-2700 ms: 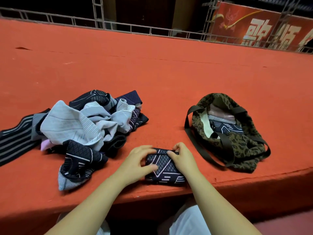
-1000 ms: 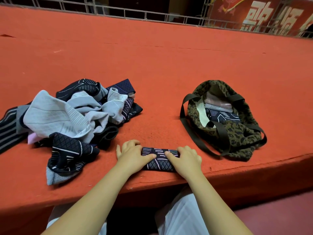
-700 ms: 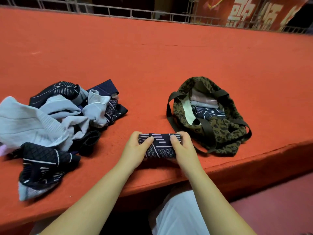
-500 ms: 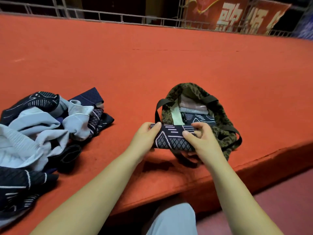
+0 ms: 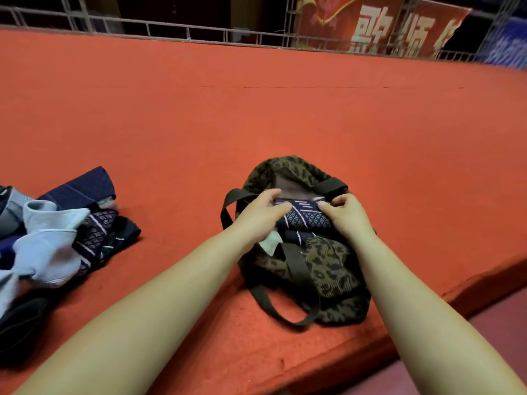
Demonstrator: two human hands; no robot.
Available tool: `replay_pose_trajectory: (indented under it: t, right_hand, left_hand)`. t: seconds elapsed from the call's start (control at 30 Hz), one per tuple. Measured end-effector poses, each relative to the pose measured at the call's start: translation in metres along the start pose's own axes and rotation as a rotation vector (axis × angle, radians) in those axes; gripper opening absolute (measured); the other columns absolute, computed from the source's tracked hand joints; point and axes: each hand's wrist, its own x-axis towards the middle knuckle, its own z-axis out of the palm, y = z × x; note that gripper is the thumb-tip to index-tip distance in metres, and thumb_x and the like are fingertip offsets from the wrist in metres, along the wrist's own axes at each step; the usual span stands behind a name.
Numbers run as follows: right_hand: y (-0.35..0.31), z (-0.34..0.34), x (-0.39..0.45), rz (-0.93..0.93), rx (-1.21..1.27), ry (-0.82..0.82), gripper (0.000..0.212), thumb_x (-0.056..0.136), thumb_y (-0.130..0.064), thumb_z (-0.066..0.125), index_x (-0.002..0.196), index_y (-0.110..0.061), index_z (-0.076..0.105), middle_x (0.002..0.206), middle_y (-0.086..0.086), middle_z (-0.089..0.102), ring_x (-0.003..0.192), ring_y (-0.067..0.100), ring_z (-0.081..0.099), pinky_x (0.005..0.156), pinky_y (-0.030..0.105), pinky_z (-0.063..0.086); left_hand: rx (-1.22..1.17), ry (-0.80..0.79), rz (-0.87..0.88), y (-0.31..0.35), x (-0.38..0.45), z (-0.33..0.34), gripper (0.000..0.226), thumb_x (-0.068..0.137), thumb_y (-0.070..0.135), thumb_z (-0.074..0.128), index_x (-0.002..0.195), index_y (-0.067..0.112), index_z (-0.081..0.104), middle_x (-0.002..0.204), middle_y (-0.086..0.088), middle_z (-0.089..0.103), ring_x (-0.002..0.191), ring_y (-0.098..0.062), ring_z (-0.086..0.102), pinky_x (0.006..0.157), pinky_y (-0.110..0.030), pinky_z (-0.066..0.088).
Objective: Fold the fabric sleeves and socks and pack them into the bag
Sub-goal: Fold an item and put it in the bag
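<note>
Both grips were closed on the folded patterned sleeve [image 5: 306, 219]: the left hand [image 5: 263, 212] pinched its left end and the right hand [image 5: 346, 215] curled over its right end, holding it in the mouth of the leopard-print bag [image 5: 328, 275]. Half a second before, the same bundle hung in the air just short of the bag's near rim; a second before, it lay pressed flat on the red surface [image 5: 256, 115] at the person's edge. That carry meant this piece was folded and nearly packed, needing only to be pushed down onto the dark folded item beneath it and released.

Largest was the red surface, wide and bare toward twelve o'clock up to the metal railing [image 5: 171, 27]. Its near edge ran close under the bag from six toward four o'clock, so little room lay there. At nine o'clock, well apart from the bag, the pile of unfolded fabric [image 5: 57, 238] waited, with bare surface between for the next fold.
</note>
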Motion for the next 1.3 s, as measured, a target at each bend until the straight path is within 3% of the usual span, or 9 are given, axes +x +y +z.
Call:
replay_pose_trajectory:
  t: [0.07, 0.17, 0.27, 0.4, 0.57, 0.7, 0.9, 1.1, 1.3]
  right_hand:
    - [0.003, 0.001, 0.004, 0.001, -0.078, 0.006, 0.04, 0.083, -0.04, 0.067, 0.107, -0.01, 0.056, 0.107, 0.006, 0.062, 0.098, 0.025, 0.057, 0.074, 0.031, 0.036]
    - [0.006, 0.0, 0.0, 0.0, -0.147, 0.021, 0.042, 0.083, -0.043, 0.064, 0.108, -0.012, 0.054, 0.11, 0.007, 0.063, 0.101, 0.027, 0.058, 0.074, 0.032, 0.039]
    - [0.002, -0.009, -0.015, -0.054, -0.21, 0.082, 0.046, 0.084, -0.046, 0.061, 0.114, -0.013, 0.054, 0.116, 0.008, 0.062, 0.107, 0.029, 0.057, 0.084, 0.037, 0.044]
    - [-0.016, -0.019, -0.052, -0.19, -0.2, 0.174, 0.04, 0.083, -0.041, 0.061, 0.113, -0.015, 0.057, 0.115, 0.006, 0.06, 0.109, 0.027, 0.054, 0.09, 0.038, 0.044]
    - [-0.05, 0.014, -0.131, -0.374, -0.132, -0.019, 0.019, 0.083, -0.034, 0.062, 0.093, -0.018, 0.059, 0.097, -0.003, 0.062, 0.095, 0.019, 0.056, 0.082, 0.034, 0.044]
    - [-0.063, 0.065, -0.188, -0.478, -0.261, -0.153, 0.022, 0.085, -0.041, 0.058, 0.092, -0.02, 0.061, 0.098, -0.002, 0.064, 0.097, 0.021, 0.056, 0.083, 0.038, 0.046]
    - [-0.096, 0.145, -0.267, -0.452, -0.104, -0.522, 0.017, 0.086, -0.036, 0.062, 0.079, -0.022, 0.056, 0.083, -0.003, 0.063, 0.084, 0.018, 0.057, 0.075, 0.032, 0.043]
    - [-0.136, 0.184, -0.314, -0.427, 0.083, -0.76, 0.018, 0.087, -0.031, 0.064, 0.075, -0.019, 0.058, 0.067, -0.008, 0.056, 0.062, 0.007, 0.048, 0.059, 0.023, 0.038]
    - [-0.153, 0.193, -0.335, -0.328, 0.247, -0.883, 0.025, 0.073, -0.046, 0.061, 0.073, -0.021, 0.061, 0.072, -0.004, 0.063, 0.067, 0.01, 0.056, 0.064, 0.031, 0.043]
  left_hand:
    - [0.094, -0.064, 0.064, -0.005, -0.002, 0.007, 0.023, 0.093, 0.034, 0.051, 0.112, 0.024, 0.058, 0.112, 0.002, 0.062, 0.105, -0.019, 0.058, 0.095, -0.034, 0.043]
    - [0.112, -0.145, 0.078, -0.011, -0.003, 0.021, 0.037, 0.086, 0.047, 0.051, 0.116, 0.027, 0.06, 0.124, 0.009, 0.057, 0.115, -0.008, 0.052, 0.104, -0.03, 0.039]
    - [0.009, -0.105, 0.02, -0.009, -0.009, 0.02, 0.026, 0.094, 0.037, 0.05, 0.117, 0.027, 0.059, 0.114, 0.016, 0.058, 0.102, -0.003, 0.054, 0.081, -0.018, 0.041]
    - [0.04, -0.016, 0.019, -0.012, -0.037, 0.002, 0.022, 0.093, 0.034, 0.05, 0.113, 0.029, 0.059, 0.108, 0.014, 0.059, 0.096, -0.005, 0.053, 0.091, -0.031, 0.044]
    - [0.134, -0.037, 0.049, -0.049, -0.116, -0.05, 0.011, 0.093, 0.021, 0.053, 0.093, 0.029, 0.061, 0.099, 0.005, 0.066, 0.088, -0.008, 0.06, 0.077, -0.02, 0.046]
    - [0.248, 0.106, -0.009, -0.088, -0.186, -0.105, 0.003, 0.086, 0.031, 0.06, 0.086, 0.032, 0.063, 0.092, 0.01, 0.069, 0.088, -0.008, 0.063, 0.093, -0.034, 0.048]
    - [0.252, 0.333, -0.046, -0.111, -0.282, -0.183, 0.027, 0.065, 0.056, 0.054, 0.088, 0.045, 0.064, 0.089, 0.014, 0.07, 0.086, -0.006, 0.065, 0.087, -0.029, 0.048]
    - [0.263, 0.655, 0.041, -0.111, -0.337, -0.231, 0.003, 0.078, 0.032, 0.064, 0.076, 0.031, 0.066, 0.075, 0.012, 0.068, 0.072, -0.001, 0.061, 0.07, -0.023, 0.043]
    - [0.319, 0.956, -0.041, -0.131, -0.356, -0.266, 0.033, 0.074, 0.031, 0.074, 0.099, 0.024, 0.055, 0.095, 0.009, 0.057, 0.089, -0.013, 0.057, 0.085, -0.033, 0.046]
